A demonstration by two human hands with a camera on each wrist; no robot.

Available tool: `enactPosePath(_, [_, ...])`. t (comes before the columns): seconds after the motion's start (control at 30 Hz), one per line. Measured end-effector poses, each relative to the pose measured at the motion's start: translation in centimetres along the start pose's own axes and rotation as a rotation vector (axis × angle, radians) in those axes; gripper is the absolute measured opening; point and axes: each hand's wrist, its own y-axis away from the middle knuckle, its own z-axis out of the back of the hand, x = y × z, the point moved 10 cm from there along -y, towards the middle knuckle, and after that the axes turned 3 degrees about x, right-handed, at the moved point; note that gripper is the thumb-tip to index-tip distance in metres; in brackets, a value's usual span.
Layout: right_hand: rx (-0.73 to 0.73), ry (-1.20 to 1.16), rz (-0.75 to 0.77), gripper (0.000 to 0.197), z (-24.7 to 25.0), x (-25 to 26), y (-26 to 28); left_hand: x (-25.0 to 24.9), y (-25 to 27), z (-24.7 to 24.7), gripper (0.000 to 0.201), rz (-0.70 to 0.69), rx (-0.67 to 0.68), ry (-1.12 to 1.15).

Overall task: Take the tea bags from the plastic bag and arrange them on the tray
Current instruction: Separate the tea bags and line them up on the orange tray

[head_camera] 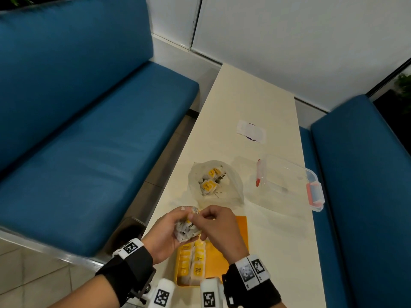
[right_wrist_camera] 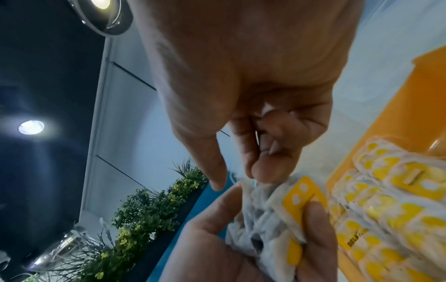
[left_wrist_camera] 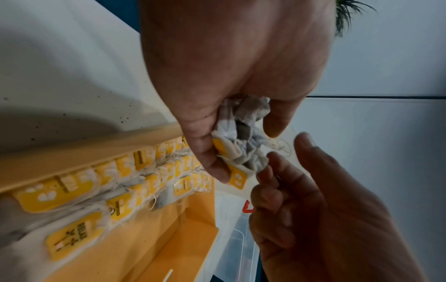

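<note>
My left hand (head_camera: 165,230) clenches a bunch of tea bags (head_camera: 185,230) above the tray (head_camera: 241,227); my right hand (head_camera: 219,230) pinches at the bunch's top. More tea bags lie in the plastic bag (head_camera: 214,183) on the surface (head_camera: 278,241).

Left hand (left_wrist_camera: 231,80) grips bunched tea bags (left_wrist_camera: 241,145) above the tray (left_wrist_camera: 101,147); right hand (left_wrist_camera: 321,209) seemingly empty.

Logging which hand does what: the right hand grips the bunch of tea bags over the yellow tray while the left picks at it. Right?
No, swapped: the head view shows the left hand gripping the bunch of yellow-tagged tea bags over the yellow plastic tray, while the right hand picks at it.
</note>
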Motion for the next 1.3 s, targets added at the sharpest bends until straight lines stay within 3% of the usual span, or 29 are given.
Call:
enactPosePath(0.4, [-0.019,-0.035,-0.013,0.015,-0.3,-0.7,-0.5,-0.1,0.7,-0.4,0.043,0.029,0.020,0.062])
enactPosePath(0.57, [0.003,-0.122,-0.042,0.011,-0.1,-0.4,0.1,-0.2,0.6,-0.4,0.039,0.021,0.034,0.092])
enactPosePath(0.8, [-0.069,-0.134,0.027,0.013,1.8,0.8,0.4,0.1,0.6,-0.1,0.042,0.039,0.016,0.086])
enactPosePath(0.9, [-0.107,-0.024,0.102,0.011,3.5,1.4,0.5,0.2,0.4,0.4,0.044,0.046,-0.011,0.124])
enactPosePath(1.0, [-0.123,0.116,0.129,0.014,4.9,0.3,0.4,0.2,0.4,0.8,0.042,0.047,-0.037,0.126])
enactPosePath(1.3, [-0.076,-0.024,0.068,0.005,6.0,-4.3,0.6,-0.1,0.5,1.3,0.039,0.029,-0.089,0.111])
